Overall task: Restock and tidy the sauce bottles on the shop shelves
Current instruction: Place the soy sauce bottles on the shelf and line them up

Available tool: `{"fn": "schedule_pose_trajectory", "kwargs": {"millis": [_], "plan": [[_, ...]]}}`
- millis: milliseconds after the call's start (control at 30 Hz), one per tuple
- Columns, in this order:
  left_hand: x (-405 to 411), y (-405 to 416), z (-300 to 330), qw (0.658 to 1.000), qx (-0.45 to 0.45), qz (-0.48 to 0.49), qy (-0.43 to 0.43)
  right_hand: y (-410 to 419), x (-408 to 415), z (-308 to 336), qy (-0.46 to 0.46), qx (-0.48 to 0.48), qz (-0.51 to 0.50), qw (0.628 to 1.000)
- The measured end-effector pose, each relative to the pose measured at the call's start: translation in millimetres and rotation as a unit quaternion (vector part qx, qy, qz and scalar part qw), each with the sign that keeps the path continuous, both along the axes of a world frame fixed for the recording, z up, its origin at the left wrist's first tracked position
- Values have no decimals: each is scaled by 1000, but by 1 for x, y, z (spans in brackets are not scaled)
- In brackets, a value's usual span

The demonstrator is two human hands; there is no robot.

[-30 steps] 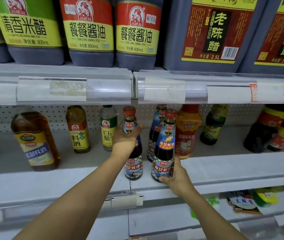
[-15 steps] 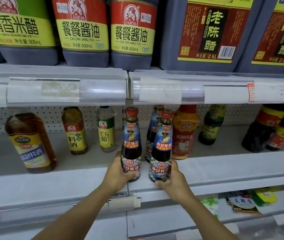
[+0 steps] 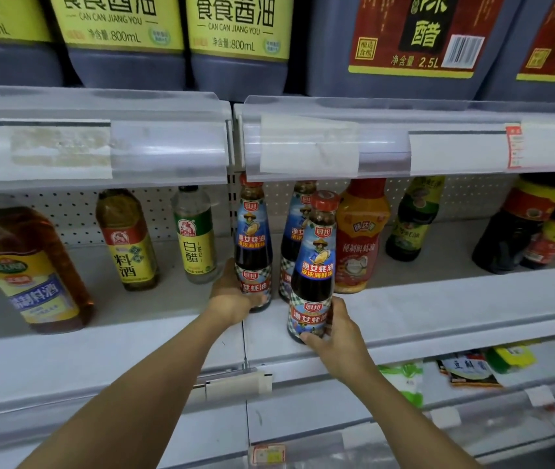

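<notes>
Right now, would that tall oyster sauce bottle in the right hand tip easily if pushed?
Probably. The oyster sauce bottle is tall and narrow with a small base, so a high push could topple it. It looks nearly full, likely heavy. The right hand grips it low, which seems steadier.

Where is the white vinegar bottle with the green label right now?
In the head view the white vinegar bottle stands left of centre on the middle shelf, between the yellow-labelled cooking wine bottle and the oyster sauce bottle gripped by the left hand.
</notes>
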State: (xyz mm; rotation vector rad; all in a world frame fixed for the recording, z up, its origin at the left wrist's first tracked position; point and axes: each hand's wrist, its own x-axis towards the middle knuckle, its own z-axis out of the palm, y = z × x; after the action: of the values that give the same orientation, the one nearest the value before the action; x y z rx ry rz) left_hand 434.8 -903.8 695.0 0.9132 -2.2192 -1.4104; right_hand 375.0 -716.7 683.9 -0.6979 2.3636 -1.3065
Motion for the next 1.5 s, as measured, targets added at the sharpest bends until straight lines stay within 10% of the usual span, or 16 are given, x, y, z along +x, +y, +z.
{"fn": "schedule_pose_trajectory", "kwargs": {"millis": [1000,1500], "plan": [[74,66,6,997,58,-41,30,41,58,-18,-10,-63,-141,988],[125,144,-20,994,112,5,7,116,78,-44,-74,-6,-33,997]]}}
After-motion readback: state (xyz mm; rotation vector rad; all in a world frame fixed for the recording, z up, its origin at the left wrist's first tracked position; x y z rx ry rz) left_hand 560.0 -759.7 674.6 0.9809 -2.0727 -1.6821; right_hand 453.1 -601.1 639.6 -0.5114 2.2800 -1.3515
